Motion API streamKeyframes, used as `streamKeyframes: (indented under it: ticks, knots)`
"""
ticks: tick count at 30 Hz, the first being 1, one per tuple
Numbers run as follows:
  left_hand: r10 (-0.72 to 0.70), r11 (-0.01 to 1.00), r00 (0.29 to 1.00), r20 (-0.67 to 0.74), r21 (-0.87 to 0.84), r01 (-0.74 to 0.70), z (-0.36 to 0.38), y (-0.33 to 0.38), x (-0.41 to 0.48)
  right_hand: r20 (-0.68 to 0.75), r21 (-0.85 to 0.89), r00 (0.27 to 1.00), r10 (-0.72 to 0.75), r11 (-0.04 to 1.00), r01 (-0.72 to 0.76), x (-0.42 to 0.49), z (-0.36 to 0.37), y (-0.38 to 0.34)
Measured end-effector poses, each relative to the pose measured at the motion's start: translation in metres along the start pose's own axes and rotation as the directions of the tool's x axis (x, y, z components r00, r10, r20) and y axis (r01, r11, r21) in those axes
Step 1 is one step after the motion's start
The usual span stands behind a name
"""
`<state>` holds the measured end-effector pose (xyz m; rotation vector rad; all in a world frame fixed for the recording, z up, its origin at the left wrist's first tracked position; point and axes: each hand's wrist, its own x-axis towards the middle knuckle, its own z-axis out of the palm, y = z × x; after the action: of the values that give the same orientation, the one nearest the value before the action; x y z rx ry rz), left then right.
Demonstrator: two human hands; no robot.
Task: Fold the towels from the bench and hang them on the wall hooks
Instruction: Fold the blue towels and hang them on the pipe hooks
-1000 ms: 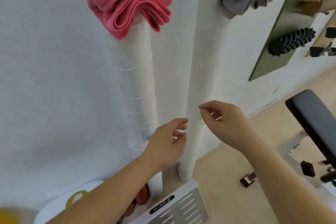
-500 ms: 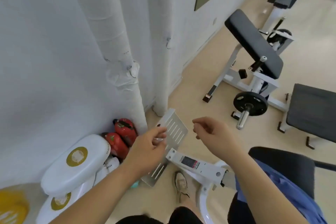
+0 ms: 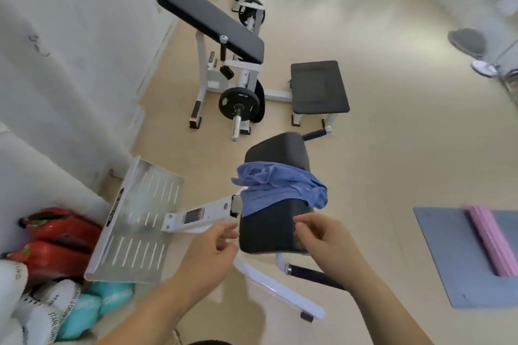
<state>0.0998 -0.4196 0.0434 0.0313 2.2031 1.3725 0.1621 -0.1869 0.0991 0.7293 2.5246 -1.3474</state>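
A crumpled blue towel [image 3: 280, 189] lies across the black padded bench [image 3: 270, 230] just ahead of me. My left hand [image 3: 213, 246] hovers at the bench's near left corner, fingers loosely curled and holding nothing. My right hand [image 3: 325, 238] hovers over the bench's near right corner, below the towel, fingers also loosely curled and empty. Neither hand touches the towel. The wall hooks and the hung towels are out of view.
A perforated metal footplate [image 3: 137, 221] stands at the left by the white wall [image 3: 56, 64]. Red and white bags [image 3: 50, 249] lie at the lower left. Another weight bench with a plate [image 3: 238, 103] stands behind. A grey mat with a pink roll [image 3: 487, 244] lies on the right.
My view has swung from the wall with the hung pink and grey towels down and right to the bench with the blue towel. Both hands stay raised and empty.
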Motion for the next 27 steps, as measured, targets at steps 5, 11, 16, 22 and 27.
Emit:
streamKeyframes:
  ticks: [5, 11, 16, 22, 27]
  knots:
    - [0.014, 1.000, 1.000, 0.025, 0.020, -0.014, 0.128, 0.036, 0.002, -0.052, 0.145, 0.991, 0.124, 0.983, -0.115, -0.019, -0.090, 0.099]
    - [-0.095, 0.995, 0.994, 0.058, -0.005, 0.095, 0.221, 0.055, -0.001, 0.003, 0.244, 0.981, 0.194, 0.951, -0.189, -0.001, -0.143, 0.152]
    - [-0.185, 0.982, 0.975, -0.122, -0.063, 0.178, 0.227, 0.064, 0.056, 0.070, 0.195, 0.984, 0.167, 0.965, -0.177, 0.062, -0.158, 0.138]
    - [-0.237, 0.971, 0.937, -0.256, -0.091, 0.221, 0.255, 0.075, 0.151, 0.147, 0.130, 0.977, 0.153, 0.976, -0.172, 0.138, -0.152, 0.129]
    - [-0.405, 0.913, 0.855, -0.325, -0.196, 0.358, 0.294, 0.073, 0.202, 0.295, 0.042, 0.947, 0.124, 0.989, -0.142, 0.192, -0.163, 0.138]
